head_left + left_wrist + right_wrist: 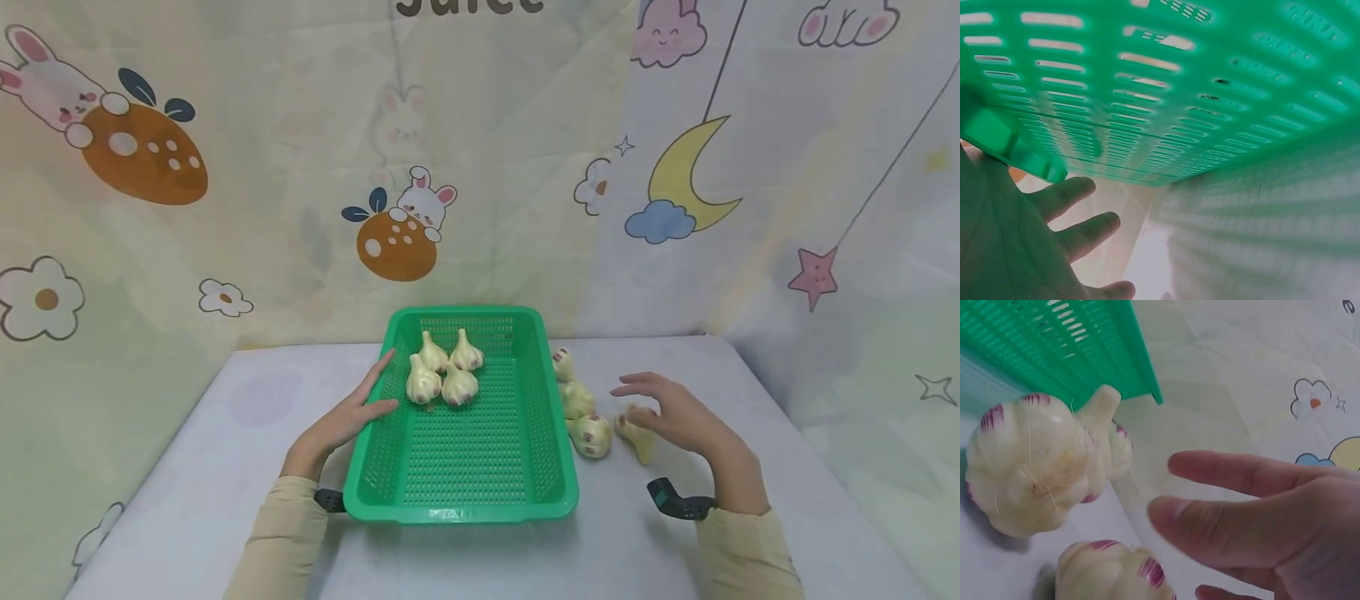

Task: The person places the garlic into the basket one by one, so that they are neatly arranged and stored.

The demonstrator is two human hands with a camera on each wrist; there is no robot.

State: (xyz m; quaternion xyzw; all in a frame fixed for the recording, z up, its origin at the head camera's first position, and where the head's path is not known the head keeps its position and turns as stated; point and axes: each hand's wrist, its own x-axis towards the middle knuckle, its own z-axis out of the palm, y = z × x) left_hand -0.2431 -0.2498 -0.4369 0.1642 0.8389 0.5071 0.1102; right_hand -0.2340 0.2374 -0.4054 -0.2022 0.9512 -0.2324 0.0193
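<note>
In the head view a green plastic basket [461, 512] holds several garlic bulbs [459, 385] grouped in its back left part. My left hand [341, 425] rests against the basket's left rim, thumb and index finger lying over the edge. Its other fingers [1088, 236] stretch out spread beneath the rim in the left wrist view. Over a single garlic bulb [637, 437] on the right hovers my right hand [678, 417], fingers apart and nothing between them. Loose bulbs [1029, 465] lie left of that hand in the right wrist view, beside the basket.
A white table [255, 500] carries everything. More loose garlic [591, 435] lines the basket's right side. Behind the table hangs a cloth backdrop [510, 233] printed with cartoons. A black wrist device [678, 500] sits at the right cuff.
</note>
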